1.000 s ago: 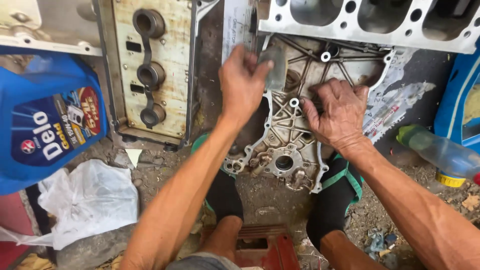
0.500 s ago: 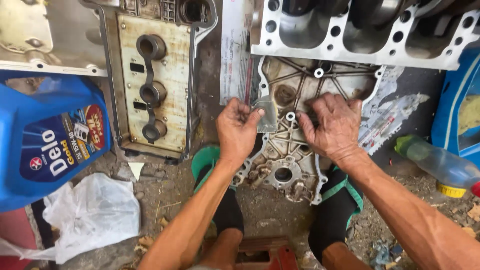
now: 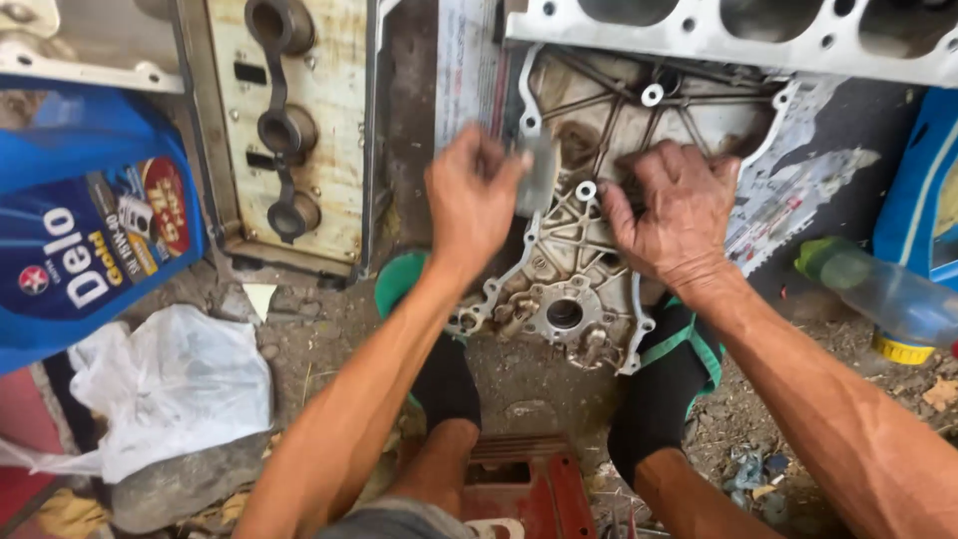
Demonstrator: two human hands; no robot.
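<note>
Seemingly scrubbing the engine cover (image 3: 569, 269): left grip (image 3: 469, 200) clenched on a grey pad (image 3: 540, 175) at the cover's left rim, right grip (image 3: 679, 215) released, pressing flat on the cover's middle; probably calls next for firm strokes.

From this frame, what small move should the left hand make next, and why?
Probably draw the grey pad in the left hand down along the metal cover: the pad lies on its edge, and the right hand presses the cover flat.

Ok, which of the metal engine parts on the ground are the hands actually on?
The ribbed aluminium cover in the middle, under both hands. The rusty cover to its left and the engine block above lie untouched.
</note>
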